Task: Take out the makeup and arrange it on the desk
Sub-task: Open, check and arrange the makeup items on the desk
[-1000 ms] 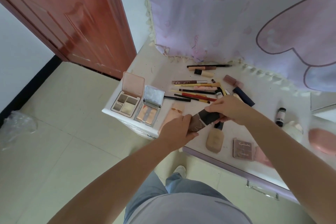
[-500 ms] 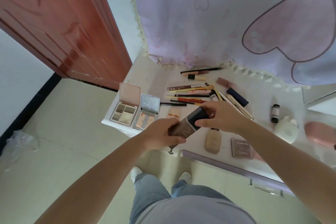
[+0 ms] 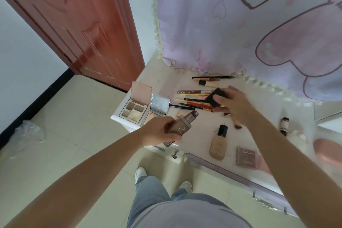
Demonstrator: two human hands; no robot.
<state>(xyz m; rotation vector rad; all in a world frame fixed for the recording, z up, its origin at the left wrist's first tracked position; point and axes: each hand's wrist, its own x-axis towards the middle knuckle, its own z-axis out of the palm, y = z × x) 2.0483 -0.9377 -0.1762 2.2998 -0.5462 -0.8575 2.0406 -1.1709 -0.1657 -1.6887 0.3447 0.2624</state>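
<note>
Bare desk [image 3: 199, 131] lies between the open palettes [image 3: 134, 110] and foundation bottle [image 3: 219, 143]; pencils [image 3: 196, 102] crowd behind.

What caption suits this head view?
Left hand holds an uncapped brown tube; right hand lifts its black cap.

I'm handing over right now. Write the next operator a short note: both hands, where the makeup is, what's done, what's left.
Left hand grips the uncapped brown tube above the desk's front edge.
Right hand holds the black cap over the row of pencils.
Done: eyeshadow palette and mirrored compact lie open at the left; foundation bottle and brown compact lie near the front.
Left: probably recap the tube and place it; tidy the pencils.
</note>
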